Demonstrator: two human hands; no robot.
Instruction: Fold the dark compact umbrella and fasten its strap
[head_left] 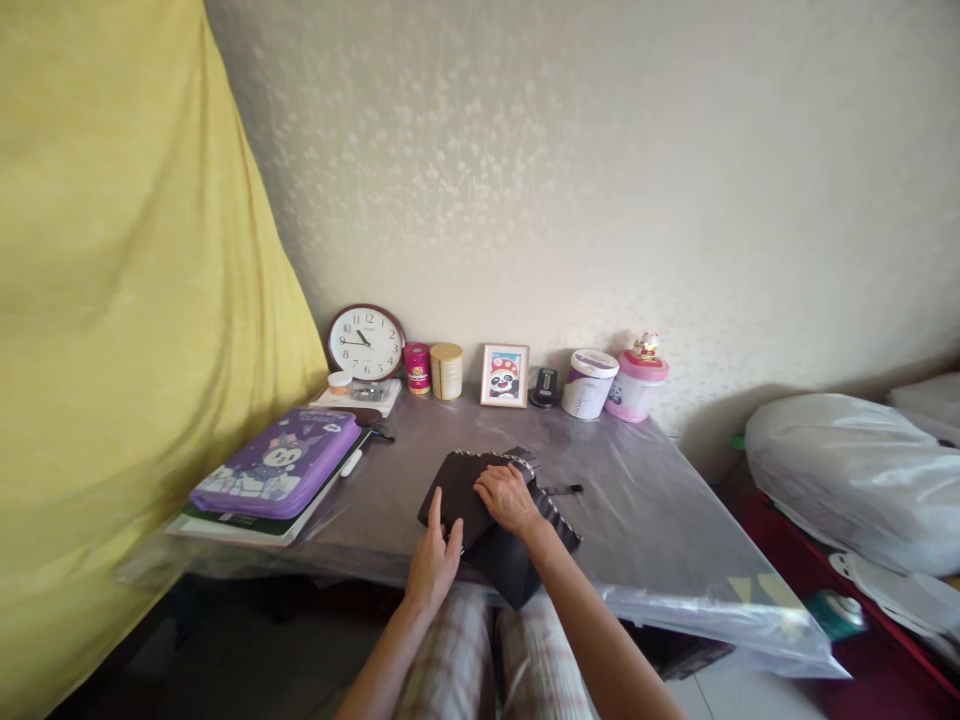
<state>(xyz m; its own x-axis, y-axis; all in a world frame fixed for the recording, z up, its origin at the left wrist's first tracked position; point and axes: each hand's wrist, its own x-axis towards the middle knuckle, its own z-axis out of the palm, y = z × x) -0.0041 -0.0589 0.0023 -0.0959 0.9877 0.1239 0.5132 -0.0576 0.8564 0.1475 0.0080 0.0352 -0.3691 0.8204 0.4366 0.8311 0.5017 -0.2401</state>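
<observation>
A black cloth piece with black-and-white trim (487, 560) lies folded on the near edge of the table, one corner hanging over my lap. Its kind cannot be made out from the folds. My right hand (508, 498) rests on top of it, palm down with the fingers laid flat. At the cloth's left edge is my left hand (436, 558), index finger stretched out over the fabric and thumb apart. The other left fingers are partly hidden. A thin dark strap (564, 490) sticks out from the cloth's right side.
The table (637, 510) has a clear plastic cover. On the left lies a purple zip case (285, 465) over flat books. Along the wall stand a clock (366, 343), tins (447, 372), a picture frame (505, 376) and tubs (590, 384). A yellow curtain (150, 300) hangs at left.
</observation>
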